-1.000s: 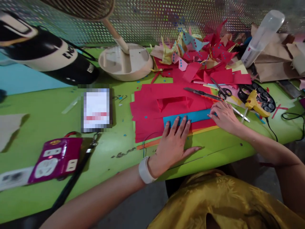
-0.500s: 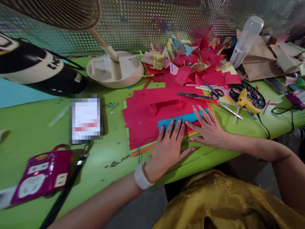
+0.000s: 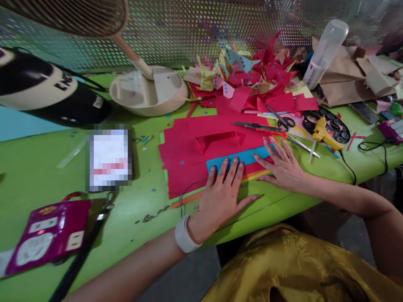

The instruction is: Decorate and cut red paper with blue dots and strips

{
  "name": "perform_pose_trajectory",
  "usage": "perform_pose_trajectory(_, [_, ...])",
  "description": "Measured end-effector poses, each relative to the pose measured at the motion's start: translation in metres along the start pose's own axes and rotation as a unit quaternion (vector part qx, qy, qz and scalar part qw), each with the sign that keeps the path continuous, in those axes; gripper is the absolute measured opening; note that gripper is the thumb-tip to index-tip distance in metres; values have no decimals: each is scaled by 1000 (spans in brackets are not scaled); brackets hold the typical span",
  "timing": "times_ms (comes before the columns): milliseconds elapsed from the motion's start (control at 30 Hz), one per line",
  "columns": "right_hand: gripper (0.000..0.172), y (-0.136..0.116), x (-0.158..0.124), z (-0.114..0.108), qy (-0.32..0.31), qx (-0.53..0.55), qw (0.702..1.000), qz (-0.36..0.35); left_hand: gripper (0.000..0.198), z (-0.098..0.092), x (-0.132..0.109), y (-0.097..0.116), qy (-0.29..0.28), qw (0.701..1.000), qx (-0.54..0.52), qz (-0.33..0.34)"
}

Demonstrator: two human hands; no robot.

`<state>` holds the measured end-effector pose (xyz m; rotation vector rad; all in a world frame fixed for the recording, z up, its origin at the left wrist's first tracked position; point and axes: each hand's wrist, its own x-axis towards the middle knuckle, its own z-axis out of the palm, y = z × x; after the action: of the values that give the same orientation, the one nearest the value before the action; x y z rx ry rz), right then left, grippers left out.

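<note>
A blue paper strip (image 3: 248, 157) lies across stacked red paper sheets (image 3: 182, 147) near the front edge of the green table. My left hand (image 3: 222, 193) lies flat with its fingers spread, the fingertips on the strip's left part. At the strip's right end rests my right hand (image 3: 283, 165), palm down and fingers apart. Just behind the strip, a folded red paper piece (image 3: 218, 142) stands on the sheets. An orange box cutter (image 3: 260, 128) lies on the red paper behind my right hand.
Scissors (image 3: 285, 121), a yellow glue gun (image 3: 325, 134) and a black round tray (image 3: 338, 126) are at the right. Paper scraps (image 3: 248, 75) pile up behind. A fan base (image 3: 149, 92), black bottle (image 3: 53, 90), phone (image 3: 109, 159) and purple power strip (image 3: 48, 235) stand or lie leftward.
My right hand has slid a little to the right along the blue strip, uncovering more of its middle. My left hand stays pressed on the strip; the view has shifted slightly.
</note>
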<state>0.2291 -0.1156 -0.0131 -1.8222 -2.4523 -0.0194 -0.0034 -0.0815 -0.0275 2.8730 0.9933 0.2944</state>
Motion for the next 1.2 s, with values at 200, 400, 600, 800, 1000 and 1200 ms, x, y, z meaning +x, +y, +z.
perform_pose_trajectory(200, [63, 9, -5, 0, 10, -2, 1000, 10, 92, 0, 0, 1, -2, 1000, 8, -2])
perform_pose_trajectory(400, [63, 19, -7, 2, 20, -5, 1000, 16, 93, 2, -1, 0, 7, 1000, 14, 2])
perform_pose_trajectory(600, [65, 26, -10, 2, 22, -1, 1000, 21, 95, 1, 0, -1, 7, 1000, 5, 1])
perform_pose_trajectory(800, [68, 30, -13, 3, 28, -4, 999, 24, 91, 0, 0, -1, -1, 1000, 0, -2])
perform_pose_trajectory(1000, [70, 37, -16, 7, 38, -24, 998, 36, 91, 0, 2, 0, -3, 1000, 10, -3])
perform_pose_trajectory(1200, [67, 42, -17, 10, 34, -36, 999, 23, 95, -1, 2, 0, -5, 1000, 30, 1])
